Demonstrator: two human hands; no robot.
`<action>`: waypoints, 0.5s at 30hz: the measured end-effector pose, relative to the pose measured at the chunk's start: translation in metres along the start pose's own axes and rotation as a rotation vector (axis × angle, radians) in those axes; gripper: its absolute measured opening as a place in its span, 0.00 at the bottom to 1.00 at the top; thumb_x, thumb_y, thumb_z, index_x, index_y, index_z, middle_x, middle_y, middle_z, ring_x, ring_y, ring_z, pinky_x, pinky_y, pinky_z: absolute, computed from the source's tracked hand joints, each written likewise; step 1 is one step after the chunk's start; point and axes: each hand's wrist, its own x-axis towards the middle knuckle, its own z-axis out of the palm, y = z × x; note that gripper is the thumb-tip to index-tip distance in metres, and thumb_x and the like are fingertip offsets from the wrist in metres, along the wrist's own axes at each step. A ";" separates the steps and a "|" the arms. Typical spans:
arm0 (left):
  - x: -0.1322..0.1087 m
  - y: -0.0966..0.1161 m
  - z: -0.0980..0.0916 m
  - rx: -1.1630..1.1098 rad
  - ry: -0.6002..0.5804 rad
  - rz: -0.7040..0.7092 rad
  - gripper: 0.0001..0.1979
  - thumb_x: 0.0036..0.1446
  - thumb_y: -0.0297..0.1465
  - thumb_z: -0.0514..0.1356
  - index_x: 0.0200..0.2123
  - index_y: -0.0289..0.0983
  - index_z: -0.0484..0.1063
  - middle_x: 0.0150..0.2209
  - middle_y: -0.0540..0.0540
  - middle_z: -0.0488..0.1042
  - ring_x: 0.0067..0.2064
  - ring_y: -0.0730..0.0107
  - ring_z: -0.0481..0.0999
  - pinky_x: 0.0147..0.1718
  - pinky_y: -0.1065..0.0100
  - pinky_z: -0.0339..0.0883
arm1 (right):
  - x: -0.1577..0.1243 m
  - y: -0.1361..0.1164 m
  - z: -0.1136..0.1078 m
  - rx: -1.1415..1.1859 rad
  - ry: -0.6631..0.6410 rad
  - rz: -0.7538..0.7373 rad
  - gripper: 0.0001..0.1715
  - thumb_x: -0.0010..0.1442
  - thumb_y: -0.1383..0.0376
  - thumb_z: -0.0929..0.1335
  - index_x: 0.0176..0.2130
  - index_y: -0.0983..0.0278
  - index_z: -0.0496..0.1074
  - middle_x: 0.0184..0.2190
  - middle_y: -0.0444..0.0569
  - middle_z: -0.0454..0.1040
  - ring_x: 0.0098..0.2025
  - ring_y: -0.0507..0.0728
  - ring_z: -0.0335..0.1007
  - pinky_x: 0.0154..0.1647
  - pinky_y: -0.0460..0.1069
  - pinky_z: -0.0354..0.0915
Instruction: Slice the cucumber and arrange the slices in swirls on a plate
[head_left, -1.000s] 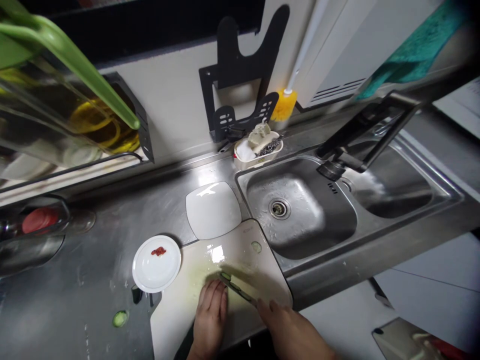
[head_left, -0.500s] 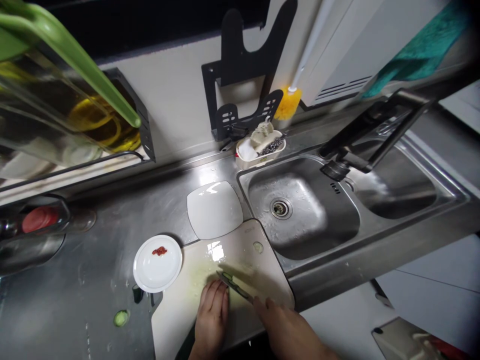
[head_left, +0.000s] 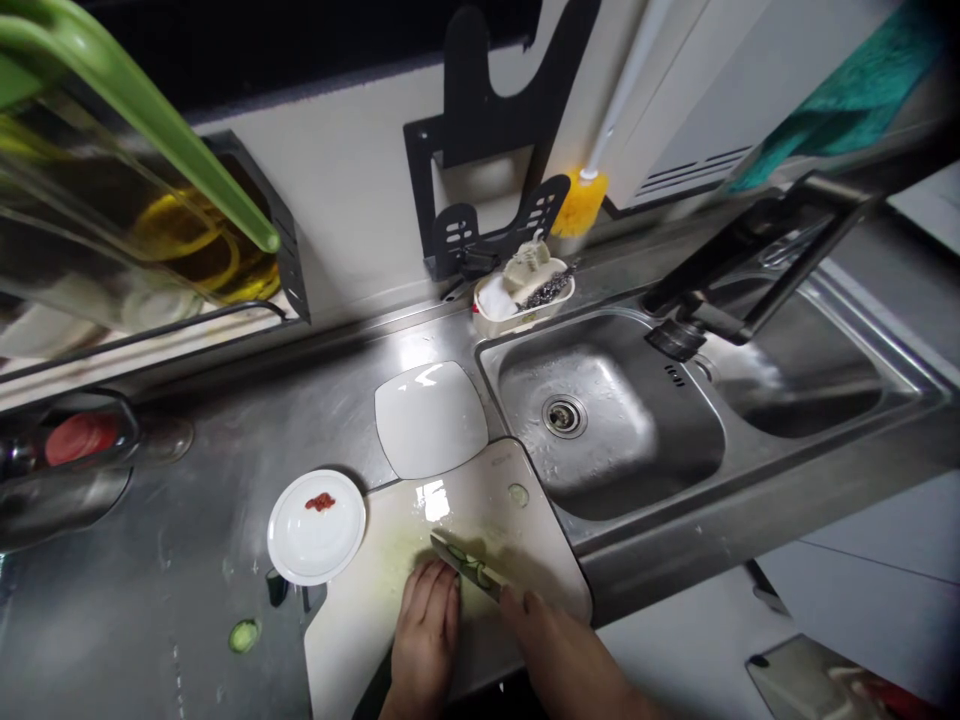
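My right hand [head_left: 544, 630] grips a knife [head_left: 466, 568] by its handle, the blade pointing up and left over the cutting board [head_left: 341, 625]. Close beside the blade, my left hand [head_left: 426, 625] has its fingers bent over a cucumber [head_left: 379, 680]; most of it is hidden, but a dark green length shows below the hand. Thin cucumber slices lie by the blade, partly covered by it. One more cucumber slice [head_left: 517, 494] rests near the board's upper right corner.
A square white plate [head_left: 431, 420] overlaps the board's top edge. Left of the board stands a round plate [head_left: 315, 545] with chopped red bits. Cucumber ends [head_left: 244, 636] lie on the steel counter. At right are the sink [head_left: 607, 420] and black faucet [head_left: 679, 335].
The knife blade has shifted slightly and tilted, and pale cucumber slices now show more along its side. My left hand has stayed nearly in place.
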 end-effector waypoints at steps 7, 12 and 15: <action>0.001 0.001 -0.001 0.006 -0.012 0.000 0.12 0.63 0.26 0.50 0.46 0.34 0.70 0.44 0.43 0.77 0.48 0.64 0.74 0.51 0.57 0.68 | 0.013 0.003 0.011 -0.022 0.015 0.006 0.30 0.56 0.81 0.54 0.53 0.64 0.67 0.42 0.54 0.75 0.38 0.59 0.75 0.35 0.48 0.67; 0.004 0.002 -0.002 -0.007 -0.007 -0.009 0.12 0.63 0.26 0.50 0.45 0.35 0.70 0.43 0.43 0.77 0.47 0.65 0.75 0.50 0.58 0.68 | 0.020 0.012 0.020 0.032 0.023 -0.037 0.33 0.54 0.81 0.54 0.55 0.64 0.65 0.42 0.54 0.75 0.38 0.59 0.75 0.34 0.48 0.65; 0.006 0.002 -0.004 -0.026 -0.022 -0.014 0.13 0.63 0.26 0.49 0.48 0.35 0.70 0.44 0.43 0.76 0.48 0.65 0.74 0.51 0.58 0.68 | 0.018 0.018 0.020 0.129 0.064 -0.032 0.32 0.54 0.80 0.54 0.53 0.63 0.68 0.40 0.53 0.76 0.38 0.59 0.74 0.35 0.48 0.64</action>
